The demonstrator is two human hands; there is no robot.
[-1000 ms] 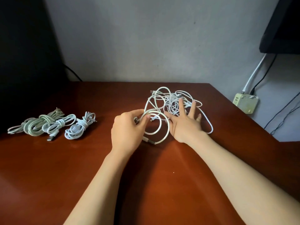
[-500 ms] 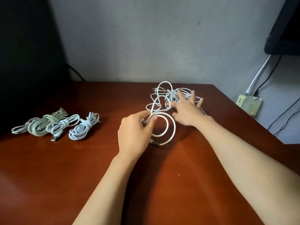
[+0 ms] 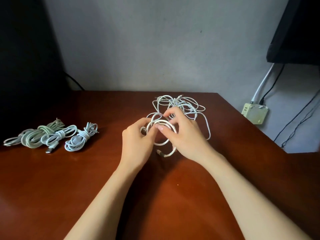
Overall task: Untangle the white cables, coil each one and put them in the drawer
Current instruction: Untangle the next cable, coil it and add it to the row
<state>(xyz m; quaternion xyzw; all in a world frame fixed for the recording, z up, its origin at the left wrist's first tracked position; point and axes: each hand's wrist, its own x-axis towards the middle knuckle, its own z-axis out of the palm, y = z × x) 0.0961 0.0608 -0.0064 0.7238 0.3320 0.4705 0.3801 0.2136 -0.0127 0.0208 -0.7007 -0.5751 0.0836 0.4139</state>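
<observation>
Hands now meet over the small round coil of white cable [image 3: 162, 144], which stands half-raised off the reddish-brown wooden table [image 3: 86, 187] between them. Half a second ago the right hand [image 3: 187, 139] lay with fingers spread on the loose tangle of white cables [image 3: 183, 104] behind. It has since drawn back toward the body and curled thumb and fingers round the top of the coil, pinching a strand there. The left hand [image 3: 136, 142] keeps its pinch on the coil's left side, thumb and forefinger closed on the loops. A metal-tipped plug [image 3: 160, 153] hangs at the coil's bottom, near the tabletop.

I judge this to be another turn going on: the right hand seems to have fetched slack from the tangle and brought it round to the loops the left hand holds. The cable appears to run back into the tangle, so it is not yet free, and a pull may snag where strands cross.

Three finished bundles lie well to the left, side by side: a greenish braided bundle [image 3: 34, 135], a white bundle [image 3: 58, 135] and a pale wrapped bundle [image 3: 79, 140]. No drawer is in view, so stowing looks some way off. A cream wall adapter [image 3: 254, 113] sits beyond the table's right edge.
</observation>
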